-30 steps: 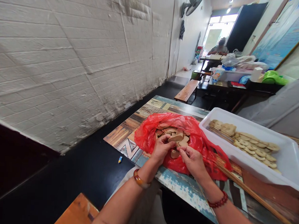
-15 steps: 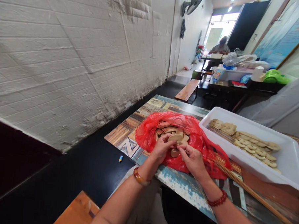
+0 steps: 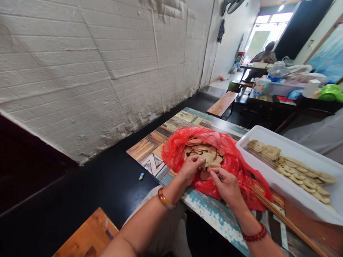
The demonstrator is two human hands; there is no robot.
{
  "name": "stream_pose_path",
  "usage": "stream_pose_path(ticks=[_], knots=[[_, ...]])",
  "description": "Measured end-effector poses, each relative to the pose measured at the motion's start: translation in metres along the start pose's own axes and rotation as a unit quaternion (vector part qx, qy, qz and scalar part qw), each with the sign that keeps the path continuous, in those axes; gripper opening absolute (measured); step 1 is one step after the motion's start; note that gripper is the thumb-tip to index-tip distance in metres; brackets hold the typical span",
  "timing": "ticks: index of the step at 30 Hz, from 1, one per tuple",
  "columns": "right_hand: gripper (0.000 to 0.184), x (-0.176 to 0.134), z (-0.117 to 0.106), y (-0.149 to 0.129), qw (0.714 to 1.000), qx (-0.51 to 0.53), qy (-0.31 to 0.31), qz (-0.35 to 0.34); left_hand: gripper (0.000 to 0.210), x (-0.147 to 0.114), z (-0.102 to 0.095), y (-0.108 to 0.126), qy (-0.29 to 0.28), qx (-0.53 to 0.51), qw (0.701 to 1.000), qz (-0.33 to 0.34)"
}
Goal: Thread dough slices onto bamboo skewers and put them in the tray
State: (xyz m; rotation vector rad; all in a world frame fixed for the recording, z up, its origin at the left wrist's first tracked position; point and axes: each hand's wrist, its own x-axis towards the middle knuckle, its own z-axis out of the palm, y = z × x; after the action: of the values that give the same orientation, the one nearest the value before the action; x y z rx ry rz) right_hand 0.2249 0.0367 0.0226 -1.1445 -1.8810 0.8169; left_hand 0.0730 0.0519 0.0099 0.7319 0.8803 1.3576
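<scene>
Over an opened red plastic bag (image 3: pixel 173 147), my left hand (image 3: pixel 191 168) pinches a pale round slice (image 3: pixel 207 159). Close beside it, my right hand (image 3: pixel 224 184) is closed on a thin wooden skewer (image 3: pixel 209 167), whose tip is at the slice's lower edge. I cannot tell whether the tip has gone in. Many similar tan slices (image 3: pixel 200 148) lie heaped inside the bag. Right of the bag, a bundle of skewers (image 3: pixel 292 224) rests on the table. A white plastic tub (image 3: pixel 290 145) holds rows of skewered slices (image 3: pixel 306 176).
The patterned table (image 3: pixel 154 143) stands near a white brick-look wall (image 3: pixel 106 65). A wooden stool (image 3: pixel 90 235) is at lower left, and a bench (image 3: pixel 222 103) lies beyond the table. Farther back, a person (image 3: pixel 265 55) sits at another table near bags and green bowls (image 3: pixel 333 93).
The view has shifted slightly, so the scene sits farther right. The slice in my left hand is tilted differently, and both hands stay close together over the bag.
</scene>
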Motion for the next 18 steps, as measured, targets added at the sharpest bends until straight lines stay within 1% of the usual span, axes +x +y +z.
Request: stream_pose_path(ticks=[8, 12, 18], knots=[[0.031, 0.0001, -0.0030, -0.0033, 1.000, 0.011, -0.026, 0.008, 0.035, -0.0023, 0.0006, 0.0068, 0.010, -0.038, 0.999, -0.034], [0.033, -0.0003, -0.0027, -0.0014, 0.999, 0.016, -0.031, 0.019, 0.035, -0.0040, 0.0006, 0.0094, 0.004, -0.045, 0.998, -0.034], [0.034, -0.0001, -0.0023, 0.0004, 0.999, 0.024, -0.028, 0.034, 0.029, -0.0049, 0.0016, 0.0096, -0.001, -0.055, 0.998, -0.038]])
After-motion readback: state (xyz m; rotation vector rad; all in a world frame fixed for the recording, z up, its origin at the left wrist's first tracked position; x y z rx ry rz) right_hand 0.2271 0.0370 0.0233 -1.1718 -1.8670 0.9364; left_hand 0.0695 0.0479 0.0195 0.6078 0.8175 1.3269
